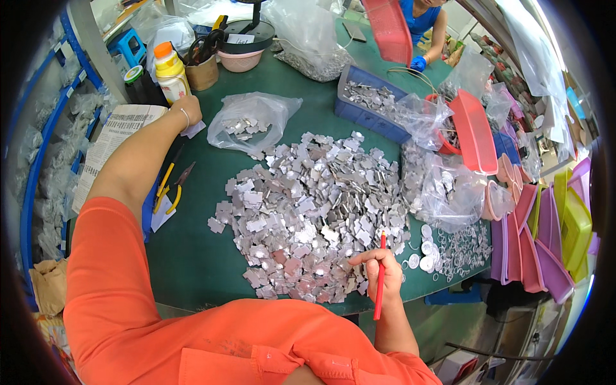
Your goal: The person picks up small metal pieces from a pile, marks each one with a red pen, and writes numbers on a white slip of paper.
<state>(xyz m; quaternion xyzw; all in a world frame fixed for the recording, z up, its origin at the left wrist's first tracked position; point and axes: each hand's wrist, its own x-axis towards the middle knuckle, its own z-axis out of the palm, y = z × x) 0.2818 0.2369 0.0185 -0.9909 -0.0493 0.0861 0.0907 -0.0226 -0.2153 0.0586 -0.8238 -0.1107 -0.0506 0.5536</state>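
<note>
My right hand (384,269) is closed around a red pencil (380,292), held nearly upright at the near edge of a large heap of small flat silvery metal pieces (314,212). At the far left, my left hand (186,110) reaches beside a yellow and white bottle with an orange cap (169,70). Its fingers are mostly hidden, so whether it grips anything does not show. A small white paper slip (194,130) lies just below that wrist. Between my left arm and the heap are yellow-handled pliers (172,192). A clear plastic bag (282,112) with some metal pieces rests beyond the heap.
Printed paper (119,144) lies under my left arm. A blue bin (385,128) of metal parts and a red basket (473,131) stand at the back right. Rings and discs (455,250) spread rightward, near stacked coloured trays (539,237). Another person's blue-gloved hand (418,63) is across the table.
</note>
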